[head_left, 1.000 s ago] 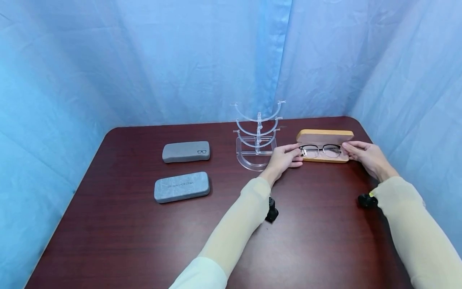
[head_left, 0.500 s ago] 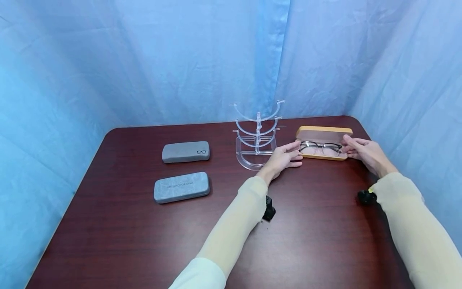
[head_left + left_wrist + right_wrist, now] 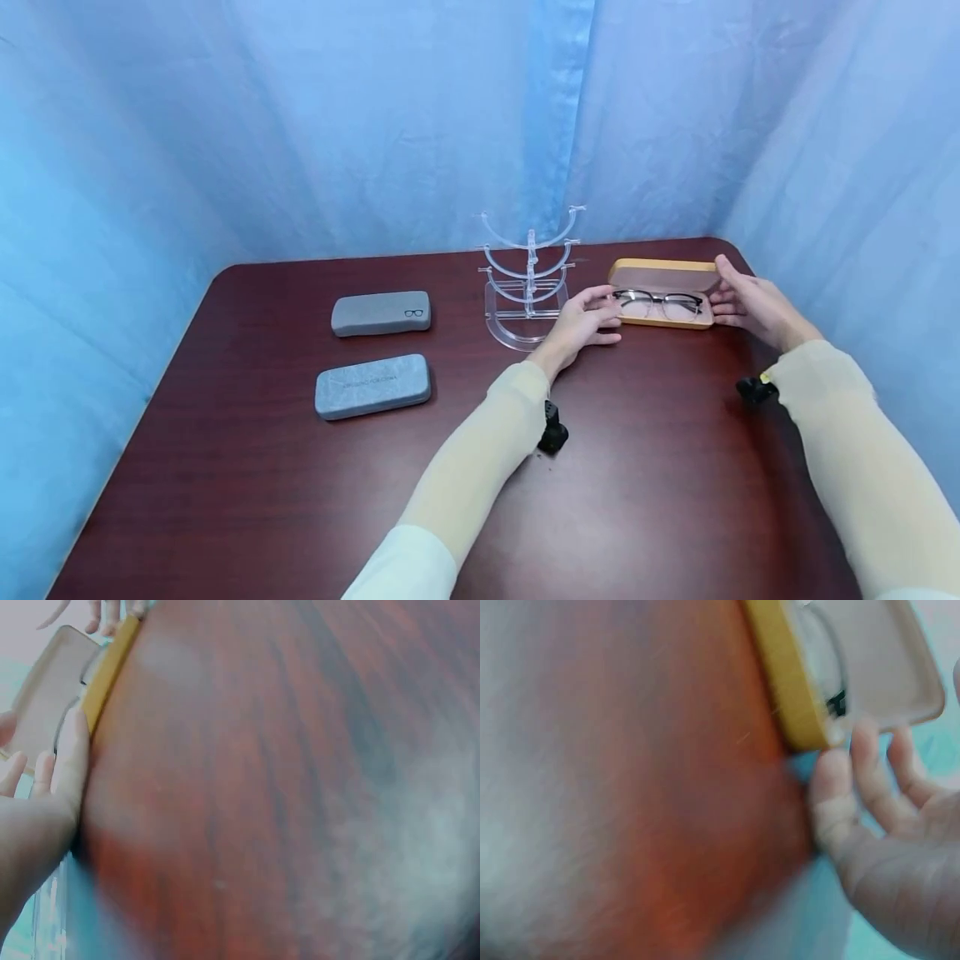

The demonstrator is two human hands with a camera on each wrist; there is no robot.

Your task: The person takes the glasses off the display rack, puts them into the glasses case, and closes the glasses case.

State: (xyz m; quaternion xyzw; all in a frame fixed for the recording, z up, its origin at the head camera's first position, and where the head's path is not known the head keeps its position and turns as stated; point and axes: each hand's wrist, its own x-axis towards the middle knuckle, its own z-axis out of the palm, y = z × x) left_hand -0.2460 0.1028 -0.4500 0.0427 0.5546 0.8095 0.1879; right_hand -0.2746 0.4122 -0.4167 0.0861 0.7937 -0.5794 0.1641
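An orange-yellow hinged glasses case (image 3: pixel 663 266) lies with its lid raised at the back right of the table. Inside rest black-topped eyeglasses (image 3: pixel 658 297), lenses facing me. At the case's left end is my left hand (image 3: pixel 576 327), its fingers fairly straight and the fingertips against or close to the case. My right hand (image 3: pixel 761 310) is at the other end, thumb up by the lid's corner and the other fingers lower at the side. In the right wrist view, relaxed fingertips of the right hand (image 3: pixel 900 825) meet the case's end (image 3: pixel 791 682); neither hand visibly grips anything.
A clear tiered glasses stand (image 3: pixel 529 287) is just left of my left hand. Two closed cases, a grey one (image 3: pixel 378 313) and a blue-grey one (image 3: pixel 373 387), lie further left on the dark red table (image 3: pixel 300 500). Blue curtains (image 3: pixel 375 125) hang around it.
My right thumb has moved off the eyeglasses' right end, up to the lid's corner. The eyeglasses sit lower in the case. The left hand stays at its end; the head view has shifted slightly.
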